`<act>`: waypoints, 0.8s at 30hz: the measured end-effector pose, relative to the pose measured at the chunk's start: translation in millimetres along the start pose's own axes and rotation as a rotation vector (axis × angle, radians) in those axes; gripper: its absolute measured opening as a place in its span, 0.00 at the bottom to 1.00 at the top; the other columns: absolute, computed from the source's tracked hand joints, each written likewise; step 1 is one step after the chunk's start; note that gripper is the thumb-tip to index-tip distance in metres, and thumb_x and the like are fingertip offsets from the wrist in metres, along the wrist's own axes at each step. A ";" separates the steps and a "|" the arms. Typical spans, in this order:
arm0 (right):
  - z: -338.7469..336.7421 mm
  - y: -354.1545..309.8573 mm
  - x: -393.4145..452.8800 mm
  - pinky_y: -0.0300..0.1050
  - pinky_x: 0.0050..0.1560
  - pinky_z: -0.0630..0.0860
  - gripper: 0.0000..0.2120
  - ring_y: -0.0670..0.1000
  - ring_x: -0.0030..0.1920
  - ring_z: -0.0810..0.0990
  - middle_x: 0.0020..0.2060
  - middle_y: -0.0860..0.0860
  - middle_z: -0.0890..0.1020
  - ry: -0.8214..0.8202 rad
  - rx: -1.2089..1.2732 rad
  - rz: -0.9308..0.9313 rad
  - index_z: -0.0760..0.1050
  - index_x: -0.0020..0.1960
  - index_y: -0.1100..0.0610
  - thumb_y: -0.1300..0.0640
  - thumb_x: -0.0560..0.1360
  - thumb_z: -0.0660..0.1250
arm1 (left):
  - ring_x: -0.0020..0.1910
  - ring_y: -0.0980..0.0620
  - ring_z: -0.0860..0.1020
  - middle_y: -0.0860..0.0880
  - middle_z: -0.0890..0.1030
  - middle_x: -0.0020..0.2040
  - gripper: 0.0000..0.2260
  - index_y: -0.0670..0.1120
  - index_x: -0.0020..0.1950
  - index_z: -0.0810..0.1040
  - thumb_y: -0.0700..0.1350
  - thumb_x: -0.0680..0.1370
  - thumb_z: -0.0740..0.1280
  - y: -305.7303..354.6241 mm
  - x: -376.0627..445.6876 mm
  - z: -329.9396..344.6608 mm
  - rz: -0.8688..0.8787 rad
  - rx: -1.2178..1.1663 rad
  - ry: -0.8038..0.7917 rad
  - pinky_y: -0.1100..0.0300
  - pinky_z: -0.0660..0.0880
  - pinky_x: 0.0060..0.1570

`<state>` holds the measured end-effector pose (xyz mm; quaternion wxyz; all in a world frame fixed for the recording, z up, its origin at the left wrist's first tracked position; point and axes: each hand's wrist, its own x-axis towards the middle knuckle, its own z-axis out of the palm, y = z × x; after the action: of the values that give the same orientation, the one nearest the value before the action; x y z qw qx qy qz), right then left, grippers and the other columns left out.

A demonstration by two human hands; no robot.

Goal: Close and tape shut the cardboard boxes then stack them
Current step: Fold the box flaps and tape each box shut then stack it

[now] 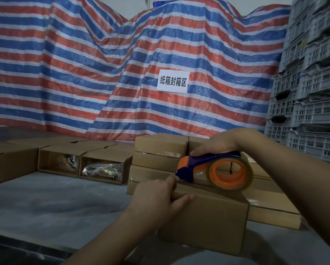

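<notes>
Gripping: right hand [225, 142] fingers curled over the blue handle of the tape dispenser [214, 169], clamped on it; cutter end aimed at the left hand.
Pressing: left hand [156, 196] thumb and fingers spread apart, laid flat on the near-left top corner of the front box [204, 220], steadying it; nothing pinched as far as visible.
Tape roll: clear tape on an orange core, resting on the front box's top toward its far right edge.
Front box: closed, flaps down, sitting on the grey table [55, 197] just before the sealed stack [160, 155].
Handling: likely light and fairly stiff, walls crushable under hard pressure; best held by flat palms on opposite sides or under the bottom edges when lifting.
Axis: long side apparently running left to right across the view, top face upward, seam seemingly along that length.
Open boxes [102, 169]: left of the front box, well apart, mouths facing the camera, bagged contents visible.
Behind the front box: striped tarp [83, 73] with a paper sign [172, 81].
</notes>
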<state>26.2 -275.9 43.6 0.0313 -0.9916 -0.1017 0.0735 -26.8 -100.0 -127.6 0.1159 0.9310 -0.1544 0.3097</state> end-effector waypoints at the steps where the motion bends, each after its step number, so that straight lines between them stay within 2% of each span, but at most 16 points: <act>1: -2.2 4.8 -2.0 0.35 0.34 0.74 0.24 0.42 0.25 0.78 0.26 0.44 0.81 0.012 -0.028 0.019 0.77 0.48 0.52 0.32 0.79 0.59 | 0.41 0.59 0.77 0.56 0.79 0.43 0.31 0.57 0.63 0.70 0.76 0.72 0.48 -0.1 0.6 1.1 -0.001 0.006 -0.006 0.59 0.78 0.44; 5: -10.4 44.3 -19.5 0.38 0.39 0.76 0.28 0.44 0.29 0.80 0.29 0.45 0.83 0.008 -0.021 0.103 0.79 0.47 0.52 0.27 0.75 0.60 | 0.41 0.60 0.76 0.56 0.78 0.43 0.37 0.57 0.62 0.71 0.78 0.68 0.42 -1.4 -1.3 4.1 -0.024 -0.023 -0.021 0.59 0.78 0.44; 8: -10.5 72.6 -30.4 0.39 0.42 0.76 0.29 0.44 0.33 0.82 0.35 0.46 0.85 0.033 -0.056 0.165 0.81 0.48 0.51 0.26 0.73 0.60 | 0.41 0.59 0.76 0.56 0.79 0.44 0.37 0.57 0.61 0.71 0.78 0.67 0.43 -1.0 -0.7 2.4 -0.034 -0.040 -0.001 0.58 0.79 0.45; 11: -3.5 81.8 -30.5 0.40 0.41 0.75 0.28 0.43 0.33 0.83 0.33 0.45 0.85 0.036 -0.082 0.179 0.82 0.46 0.50 0.26 0.72 0.61 | 0.41 0.60 0.76 0.56 0.78 0.43 0.33 0.57 0.57 0.72 0.78 0.68 0.47 0.3 0.6 -3.3 -0.043 -0.072 -0.043 0.56 0.79 0.45; 15: -0.4 76.5 -23.3 0.38 0.37 0.75 0.25 0.43 0.30 0.81 0.29 0.44 0.83 -0.006 -0.078 0.197 0.79 0.48 0.50 0.28 0.74 0.62 | 0.39 0.60 0.72 0.56 0.74 0.41 0.23 0.57 0.49 0.68 0.75 0.72 0.55 7.7 5.9 -17.6 -0.024 -0.050 -0.101 0.60 0.74 0.41; 18: -2.5 71.6 -20.5 0.36 0.33 0.75 0.22 0.43 0.28 0.79 0.27 0.44 0.81 -0.090 -0.042 0.197 0.78 0.49 0.51 0.32 0.77 0.62 | 0.47 0.57 0.71 0.55 0.74 0.50 0.26 0.55 0.53 0.69 0.75 0.72 0.54 20.0 15.9 -24.1 0.005 0.027 -0.126 0.58 0.74 0.51; 20: -2.8 71.1 -18.6 0.33 0.29 0.74 0.21 0.42 0.25 0.77 0.26 0.44 0.80 -0.120 -0.031 0.213 0.77 0.48 0.52 0.33 0.78 0.62 | 0.60 0.53 0.71 0.52 0.73 0.62 0.32 0.53 0.63 0.70 0.75 0.73 0.54 29.8 22.2 -20.7 0.035 0.047 -0.125 0.52 0.72 0.63; 21: -2.3 72.0 -18.0 0.33 0.27 0.74 0.21 0.43 0.24 0.77 0.25 0.44 0.79 -0.121 -0.031 0.213 0.77 0.48 0.52 0.34 0.78 0.62 | 0.68 0.51 0.68 0.51 0.69 0.70 0.36 0.52 0.71 0.66 0.75 0.73 0.54 34.8 23.6 -17.6 0.059 0.042 -0.140 0.50 0.67 0.70; 23: -0.9 73.9 -18.9 0.32 0.26 0.74 0.20 0.42 0.23 0.77 0.25 0.44 0.79 -0.140 -0.004 0.190 0.76 0.47 0.52 0.35 0.79 0.61 | 0.75 0.50 0.61 0.51 0.61 0.78 0.38 0.53 0.77 0.59 0.74 0.74 0.52 44.1 22.5 -10.8 0.124 0.052 -0.184 0.50 0.59 0.72; 24: 0.0 75.7 -19.6 0.32 0.26 0.74 0.19 0.42 0.25 0.78 0.25 0.44 0.80 -0.157 0.012 0.172 0.76 0.47 0.51 0.36 0.80 0.60 | 0.75 0.50 0.62 0.50 0.62 0.78 0.37 0.53 0.76 0.61 0.74 0.75 0.52 46.6 21.1 -6.4 0.158 0.078 -0.191 0.51 0.61 0.71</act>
<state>22.2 -354.0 40.4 0.0230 -0.9877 -0.0178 0.1538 -30.9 -145.7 -104.0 0.0396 0.9450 -0.2254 0.2336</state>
